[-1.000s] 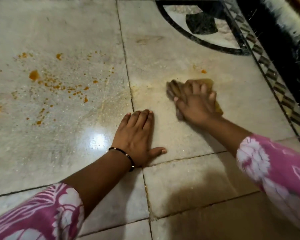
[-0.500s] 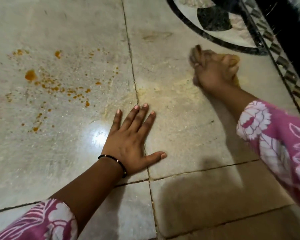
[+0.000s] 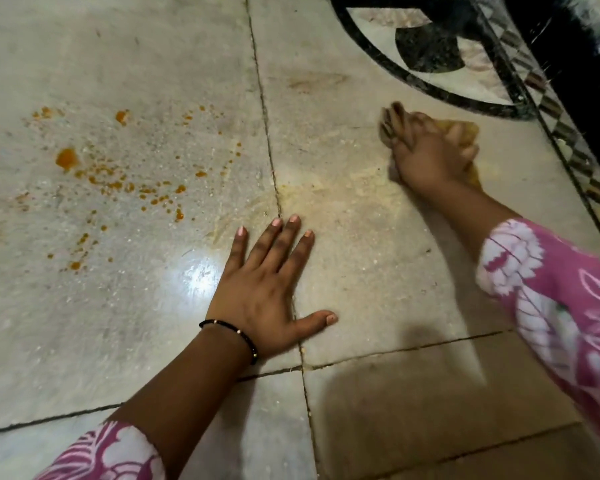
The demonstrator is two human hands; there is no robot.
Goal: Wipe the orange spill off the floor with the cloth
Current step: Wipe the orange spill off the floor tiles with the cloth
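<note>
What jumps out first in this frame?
The orange spill, splattered across the left floor tile and not yet wiped. At upper right, the right hand grips a stained cloth against the floor near the black inlay border. The left hand rests flat, fingers spread, at centre.

The scene is lit dimly and warmly from above. A bright white glare spot (image 3: 201, 275) is seen on the floor (image 3: 125, 323) at centre left. Soft arm shadows are cast at lower right. The right hand (image 3: 426, 157) is motion-blurred. Straight lines are bent near the edges.
</note>
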